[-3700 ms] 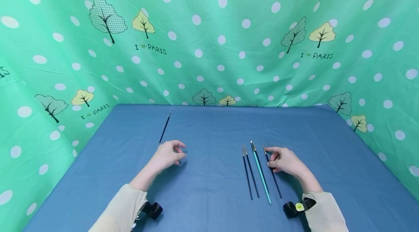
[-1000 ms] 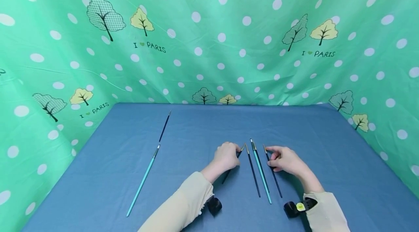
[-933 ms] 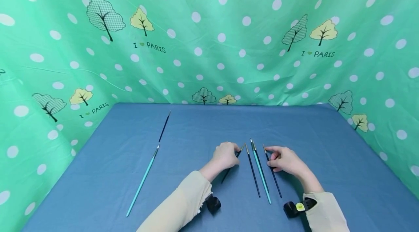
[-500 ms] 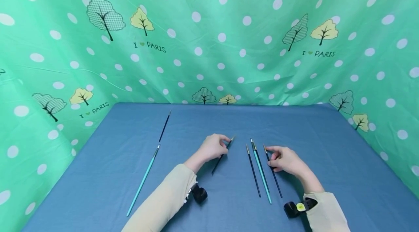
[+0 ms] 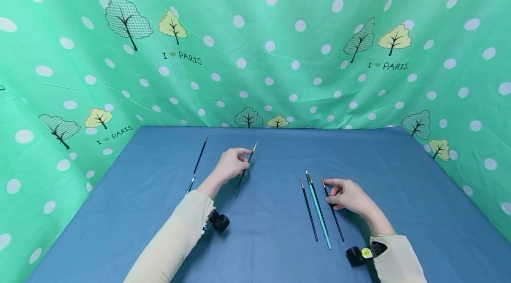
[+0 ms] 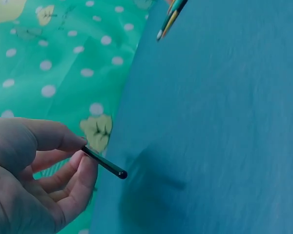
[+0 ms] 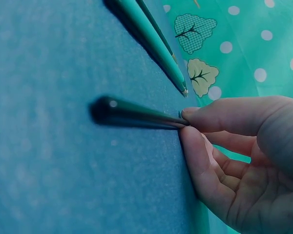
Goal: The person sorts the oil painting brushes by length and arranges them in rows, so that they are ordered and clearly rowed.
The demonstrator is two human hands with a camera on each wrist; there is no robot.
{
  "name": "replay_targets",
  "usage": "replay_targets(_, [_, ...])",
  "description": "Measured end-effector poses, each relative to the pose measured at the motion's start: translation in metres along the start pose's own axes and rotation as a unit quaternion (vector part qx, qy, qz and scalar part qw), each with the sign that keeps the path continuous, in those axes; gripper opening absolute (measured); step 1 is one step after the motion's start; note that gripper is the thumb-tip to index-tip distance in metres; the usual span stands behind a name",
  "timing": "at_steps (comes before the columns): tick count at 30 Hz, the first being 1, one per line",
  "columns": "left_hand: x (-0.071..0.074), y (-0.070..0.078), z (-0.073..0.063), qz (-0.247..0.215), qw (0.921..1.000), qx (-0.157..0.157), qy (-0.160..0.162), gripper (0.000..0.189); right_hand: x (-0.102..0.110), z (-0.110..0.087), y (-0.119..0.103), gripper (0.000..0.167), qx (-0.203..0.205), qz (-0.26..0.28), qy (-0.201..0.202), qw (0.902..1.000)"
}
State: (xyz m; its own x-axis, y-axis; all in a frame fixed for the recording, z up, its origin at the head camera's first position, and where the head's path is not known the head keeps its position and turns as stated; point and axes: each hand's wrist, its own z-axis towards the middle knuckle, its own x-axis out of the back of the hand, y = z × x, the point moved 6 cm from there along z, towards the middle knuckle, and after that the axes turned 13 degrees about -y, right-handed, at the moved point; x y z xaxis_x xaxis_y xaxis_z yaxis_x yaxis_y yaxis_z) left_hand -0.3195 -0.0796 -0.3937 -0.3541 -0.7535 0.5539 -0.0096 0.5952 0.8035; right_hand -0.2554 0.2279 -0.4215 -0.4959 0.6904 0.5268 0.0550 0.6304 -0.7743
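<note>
My left hand [image 5: 231, 164] pinches a thin dark paintbrush [image 5: 241, 178] between thumb and fingers, bristles pointing away from me. In the left wrist view that brush's rounded handle end [image 6: 118, 171] stands off the cloth, its shadow below. My right hand [image 5: 346, 194] pinches another dark paintbrush [image 5: 337, 222] near its ferrule. The right wrist view shows its handle [image 7: 132, 114] running out from the fingertips. Just left of it lie a turquoise paintbrush [image 5: 320, 216] and a dark one close together, then a separate dark paintbrush [image 5: 309, 216].
At the back left lies a dark paintbrush [image 5: 201, 155]. Nearer me, a second turquoise paintbrush [image 5: 190, 184] is mostly hidden under my left sleeve [image 5: 175, 234]. Blue cloth [image 5: 263, 238] covers the table, and a green dotted curtain [image 5: 271, 70] hangs behind it.
My left hand has carried the dark paintbrush from beside the right-hand group toward the back left. Earlier, a turquoise paintbrush came to lie at the left. My right hand has stayed put.
</note>
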Motion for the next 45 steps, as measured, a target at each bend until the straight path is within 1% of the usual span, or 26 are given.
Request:
replay_targets(4, [0.015, -0.01, 0.0, 0.003, 0.9998, 0.007, 0.018, 0.041, 0.0, 0.0, 0.0, 0.059, 0.0, 0.001, 0.001, 1.0])
replay_targets(10, [0.031, -0.026, 0.0, -0.008, 0.9997, 0.008, 0.02, 0.043, 0.001, 0.0, 0.001, 0.059, 0.002, 0.002, 0.0, 1.0])
replay_targets(13, [0.04, -0.032, 0.001, -0.008, 0.9995, 0.008, 0.029, 0.043, 0.001, 0.0, 0.001, 0.058, 0.006, 0.002, 0.0, 1.0])
replay_targets(18, [0.057, -0.04, 0.002, 0.007, 0.9984, 0.011, 0.056, 0.042, 0.0, 0.0, 0.002, 0.058, 0.009, 0.005, -0.002, 0.9999])
replay_targets(22, [0.069, -0.044, 0.003, 0.029, 0.9966, 0.012, 0.076, 0.041, 0.0, 0.001, 0.002, 0.058, 0.01, 0.009, -0.003, 0.9999])
replay_targets(27, [0.081, -0.047, 0.006, 0.047, 0.9949, 0.016, 0.087, 0.041, 0.0, 0.001, 0.003, 0.058, 0.009, 0.011, -0.002, 0.9999])
replay_targets(32, [0.088, -0.049, 0.01, 0.053, 0.9941, 0.025, 0.091, 0.041, 0.0, 0.0, 0.003, 0.058, 0.005, 0.011, 0.0, 0.9999])
replay_targets(35, [0.091, -0.051, 0.012, 0.066, 0.9927, 0.037, 0.093, 0.04, 0.0, 0.0, 0.002, 0.058, 0.005, 0.01, -0.001, 0.9999])
replay_targets(40, [0.094, -0.056, 0.015, 0.092, 0.9889, 0.055, 0.103, 0.038, 0.0, 0.0, 0.0, 0.059, 0.005, 0.009, -0.006, 0.9999])
replay_targets(45, [0.095, -0.063, 0.017, 0.095, 0.9865, 0.07, 0.113, 0.035, 0.0, 0.0, 0.0, 0.059, 0.003, 0.011, -0.006, 0.9999])
